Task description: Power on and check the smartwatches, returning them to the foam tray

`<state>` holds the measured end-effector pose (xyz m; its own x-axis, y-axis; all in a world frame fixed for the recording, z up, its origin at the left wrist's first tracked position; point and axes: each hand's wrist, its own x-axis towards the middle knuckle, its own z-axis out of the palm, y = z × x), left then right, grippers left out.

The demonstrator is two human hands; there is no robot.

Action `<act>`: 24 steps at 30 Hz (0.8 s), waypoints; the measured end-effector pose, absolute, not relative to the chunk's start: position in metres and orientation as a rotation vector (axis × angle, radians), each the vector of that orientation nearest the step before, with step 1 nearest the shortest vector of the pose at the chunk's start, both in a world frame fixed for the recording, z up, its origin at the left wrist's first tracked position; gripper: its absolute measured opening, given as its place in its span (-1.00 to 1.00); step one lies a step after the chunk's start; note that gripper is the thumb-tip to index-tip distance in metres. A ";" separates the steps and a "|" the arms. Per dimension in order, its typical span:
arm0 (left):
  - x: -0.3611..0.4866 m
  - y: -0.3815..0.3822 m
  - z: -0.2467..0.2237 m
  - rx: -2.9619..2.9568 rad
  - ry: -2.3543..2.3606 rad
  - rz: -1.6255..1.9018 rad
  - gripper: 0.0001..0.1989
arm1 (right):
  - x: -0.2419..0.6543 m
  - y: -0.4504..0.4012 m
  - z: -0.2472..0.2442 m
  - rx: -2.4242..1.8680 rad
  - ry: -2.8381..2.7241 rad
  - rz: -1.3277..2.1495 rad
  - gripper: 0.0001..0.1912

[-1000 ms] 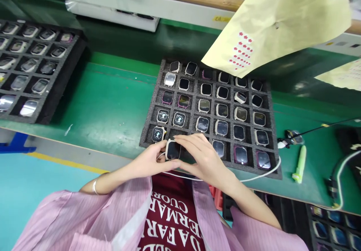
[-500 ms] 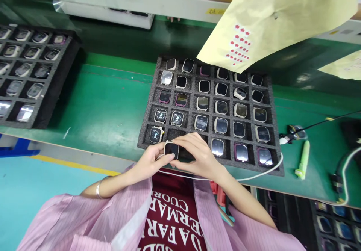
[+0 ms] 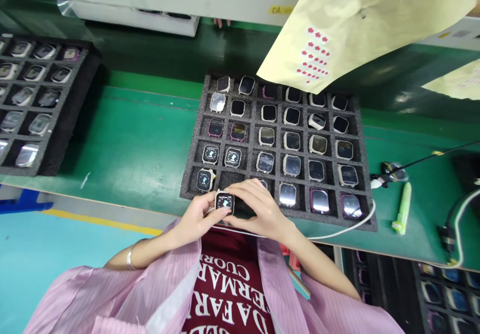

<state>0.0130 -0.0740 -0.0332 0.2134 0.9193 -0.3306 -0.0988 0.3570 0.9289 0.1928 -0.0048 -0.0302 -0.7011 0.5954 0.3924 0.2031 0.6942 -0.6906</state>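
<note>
Between my two hands, over the front edge of a dark foam tray [image 3: 195,166], is a smartwatch case [image 3: 224,201] without a strap, its screen lit. My left hand [image 3: 200,217] grips its left side, the thumb lying across the lower part of the screen. On the other side, the fingers and thumb of my right hand [image 3: 258,209] close on its right edge. Most of the tray's compartments hold similar watch cases, silver or purple. Three of them, at the left front, have lit faces, among them the watch case [image 3: 205,179] nearest my left hand.
A second foam tray of watches [image 3: 56,139] stands at the left. A white cable [image 3: 337,235] runs along the table's front edge. At the right lie a green pen-like tool [image 3: 403,209] and a black cord [image 3: 431,156]. Yellow paper [image 3: 337,34] hangs over the tray's back.
The screen of the watch in my hands was dark and is now lit with a face. My hands keep their hold on it. The whole view has shifted slightly.
</note>
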 end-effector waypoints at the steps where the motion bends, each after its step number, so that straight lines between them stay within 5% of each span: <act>1: 0.013 -0.074 -0.034 0.936 1.116 0.865 -0.75 | 0.193 -0.005 -0.030 -0.608 -2.289 0.832 -0.61; 12: 0.002 -0.079 -0.030 1.049 1.139 0.653 -0.60 | 0.200 0.008 -0.025 -0.702 -2.177 0.918 -0.60; 19: -0.006 -0.088 -0.030 1.005 1.109 0.595 -0.60 | 0.213 0.015 -0.018 -0.957 -2.554 0.650 -0.56; 24: 0.002 -0.082 -0.021 0.940 1.034 0.622 -0.66 | 0.242 0.022 0.002 -1.004 -2.742 0.509 -0.70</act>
